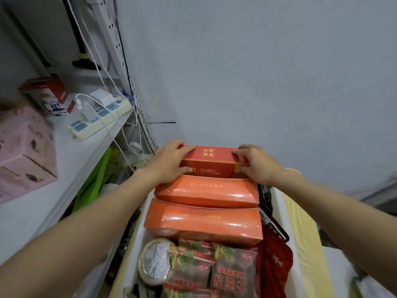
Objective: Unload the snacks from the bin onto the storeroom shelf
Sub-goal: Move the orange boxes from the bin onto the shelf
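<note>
A white bin [137, 239] below me holds three orange snack boxes in a row, with packets behind them. My left hand [169, 162] grips the left end of the farthest orange box [211, 161], and my right hand [255, 163] grips its right end. That box stands a little higher than the second orange box [206, 190] and the third orange box [204, 220]. Nearer me lie brown fruit snack packets [233, 269], a foil-lidded can [154, 261] and a red bag [275, 261]. The white storeroom shelf [43, 198] runs along my left.
On the shelf sit a pink carton [23, 151], a red and white box [51, 95] and a power strip [101, 117] with white cables. A perforated shelf upright [129, 82] rises by the pale wall. A green object [92, 183] lies below the shelf.
</note>
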Demonstrator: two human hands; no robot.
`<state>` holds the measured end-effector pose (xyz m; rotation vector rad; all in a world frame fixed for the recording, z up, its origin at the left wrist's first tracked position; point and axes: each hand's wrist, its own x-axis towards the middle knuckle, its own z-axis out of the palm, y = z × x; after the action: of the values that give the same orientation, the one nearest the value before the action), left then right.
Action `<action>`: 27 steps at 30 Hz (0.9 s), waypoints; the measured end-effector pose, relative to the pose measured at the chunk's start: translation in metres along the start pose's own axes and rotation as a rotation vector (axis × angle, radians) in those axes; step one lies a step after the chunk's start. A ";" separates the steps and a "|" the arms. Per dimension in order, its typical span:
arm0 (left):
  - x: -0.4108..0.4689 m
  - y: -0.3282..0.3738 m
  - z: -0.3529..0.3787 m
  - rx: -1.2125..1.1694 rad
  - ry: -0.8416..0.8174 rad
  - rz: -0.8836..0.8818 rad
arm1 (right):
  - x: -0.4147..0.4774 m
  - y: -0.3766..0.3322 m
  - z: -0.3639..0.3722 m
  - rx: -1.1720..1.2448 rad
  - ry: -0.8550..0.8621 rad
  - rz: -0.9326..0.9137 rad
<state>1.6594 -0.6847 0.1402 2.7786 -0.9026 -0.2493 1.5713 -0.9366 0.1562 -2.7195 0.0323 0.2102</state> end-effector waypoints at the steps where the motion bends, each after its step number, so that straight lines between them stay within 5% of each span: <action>1: 0.002 -0.002 0.002 -0.032 -0.001 -0.002 | 0.003 0.001 0.002 0.003 0.006 0.001; 18: -0.008 0.016 -0.024 -0.174 0.149 0.055 | -0.030 0.001 -0.025 0.177 0.120 0.019; 27: -0.055 0.039 -0.105 -0.167 0.342 0.101 | -0.064 -0.011 -0.050 0.425 0.410 -0.087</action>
<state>1.6172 -0.6675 0.2567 2.5070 -0.8841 0.1566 1.5160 -0.9473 0.2160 -2.2884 0.0674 -0.3447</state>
